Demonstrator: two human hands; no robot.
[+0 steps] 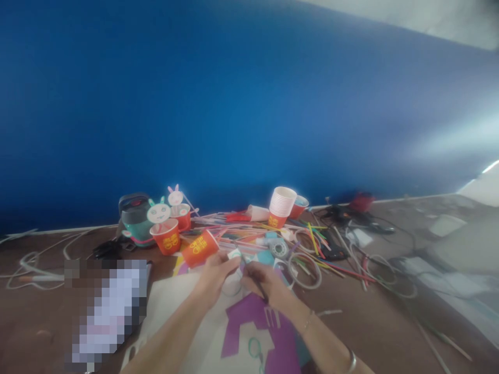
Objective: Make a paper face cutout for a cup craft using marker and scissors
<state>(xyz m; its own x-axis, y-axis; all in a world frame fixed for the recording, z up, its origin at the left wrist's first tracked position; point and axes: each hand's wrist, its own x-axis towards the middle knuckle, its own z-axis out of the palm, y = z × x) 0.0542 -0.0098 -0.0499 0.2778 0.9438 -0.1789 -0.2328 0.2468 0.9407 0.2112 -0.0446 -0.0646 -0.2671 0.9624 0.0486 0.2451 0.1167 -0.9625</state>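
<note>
My left hand (218,272) pinches a small pale piece (234,253), perhaps paper, above the white sheet (167,306). Close on its right, my right hand (267,283) is closed around a slim, dark pen-like tool (260,289), whose tip points toward that piece. Blur hides the exact kind of both. Beneath my hands lies cut purple paper (284,332), with green-handled scissors (255,348) on the pale sheet near it. An orange paper cup (200,248) lies tilted just beyond my left hand.
Two orange cups with bunny-face cutouts (159,213) stand by a teal-and-grey container (136,221). Behind my hands are a cup stack (281,208), a tape roll (278,249) and scattered coloured sticks. A pixelated object (109,311) lies left; loose tubing (304,270) lies right. A blue wall (249,104) rises behind.
</note>
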